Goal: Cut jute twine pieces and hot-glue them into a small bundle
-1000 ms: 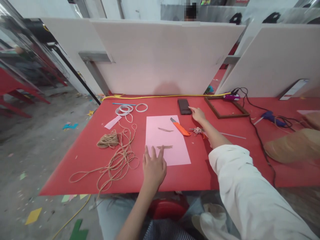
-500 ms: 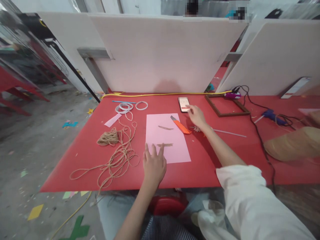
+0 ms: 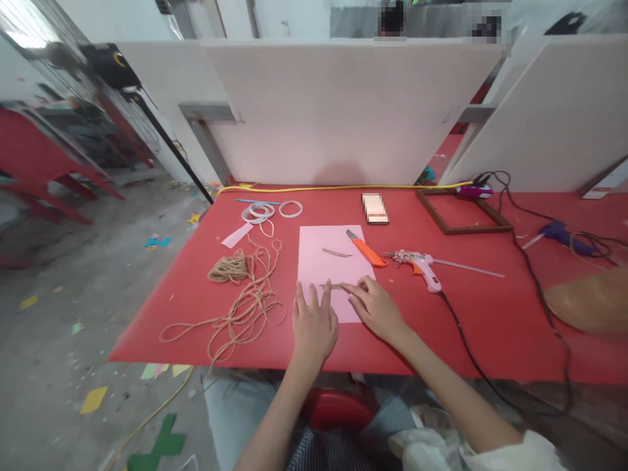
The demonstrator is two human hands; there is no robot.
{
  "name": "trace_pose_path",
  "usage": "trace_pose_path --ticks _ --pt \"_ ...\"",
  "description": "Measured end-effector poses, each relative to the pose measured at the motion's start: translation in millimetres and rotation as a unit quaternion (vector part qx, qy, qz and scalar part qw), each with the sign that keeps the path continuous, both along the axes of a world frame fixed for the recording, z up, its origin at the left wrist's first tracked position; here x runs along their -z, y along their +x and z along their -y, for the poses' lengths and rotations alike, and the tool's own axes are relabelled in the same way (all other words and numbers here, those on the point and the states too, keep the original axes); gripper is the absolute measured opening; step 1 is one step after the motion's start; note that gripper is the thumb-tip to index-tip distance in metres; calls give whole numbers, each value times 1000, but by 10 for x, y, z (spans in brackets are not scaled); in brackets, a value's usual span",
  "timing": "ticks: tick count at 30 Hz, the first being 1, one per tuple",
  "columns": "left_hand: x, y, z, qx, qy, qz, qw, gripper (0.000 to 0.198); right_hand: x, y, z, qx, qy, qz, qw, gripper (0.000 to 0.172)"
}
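Observation:
A pink paper sheet (image 3: 330, 261) lies on the red table (image 3: 422, 327). My left hand (image 3: 313, 325) rests flat on the sheet's near left corner, fingers stretched out. My right hand (image 3: 375, 306) lies on the sheet's near right part, fingers extended toward a short brown strip (image 3: 330, 286) between both hands. A second brown strip (image 3: 336, 252) lies farther up the sheet. An orange utility knife (image 3: 367, 249) sits at the sheet's far right corner. A phone (image 3: 375, 207) with a lit screen lies beyond it.
A pink glue gun (image 3: 424, 266) with a black cord lies right of the knife. Tangled jute twine (image 3: 241, 292) spreads at the left, white rings (image 3: 267, 210) behind it. A brown wooden frame (image 3: 464, 210) and a blue glue gun (image 3: 559, 231) sit far right. White dividers stand behind.
My right hand drew back from the phone to the pink sheet beside my left hand. The phone's screen lit up. The pink glue gun came into full view. My left hand stayed.

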State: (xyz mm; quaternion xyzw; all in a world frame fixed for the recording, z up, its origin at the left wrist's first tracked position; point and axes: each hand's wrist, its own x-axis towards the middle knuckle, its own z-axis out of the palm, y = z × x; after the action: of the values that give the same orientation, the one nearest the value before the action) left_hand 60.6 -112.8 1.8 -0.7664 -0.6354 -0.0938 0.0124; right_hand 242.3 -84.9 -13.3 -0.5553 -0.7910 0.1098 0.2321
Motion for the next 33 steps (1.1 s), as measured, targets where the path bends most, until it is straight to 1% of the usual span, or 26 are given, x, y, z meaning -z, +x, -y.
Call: trace_pose_path --ticks 5,13,21,27,33 --pt "13 -1 14 -2 -2 1 1000 58 50 12 16 -12 27 7 1000 37" --pt "49 12 46 -15 -5 1 1000 59 77 3 38 -4 32 40 999 39" --pt "98 -10 75 -13 -8 34 999 60 149 42 73 -15 50 37 998 45" --pt "55 -22 67 -8 -18 41 999 63 132 27 62 -20 50 71 996 46" --pt "39 -17 50 -5 -17 28 999 58 80 -17 54 -15 43 83 995 46"
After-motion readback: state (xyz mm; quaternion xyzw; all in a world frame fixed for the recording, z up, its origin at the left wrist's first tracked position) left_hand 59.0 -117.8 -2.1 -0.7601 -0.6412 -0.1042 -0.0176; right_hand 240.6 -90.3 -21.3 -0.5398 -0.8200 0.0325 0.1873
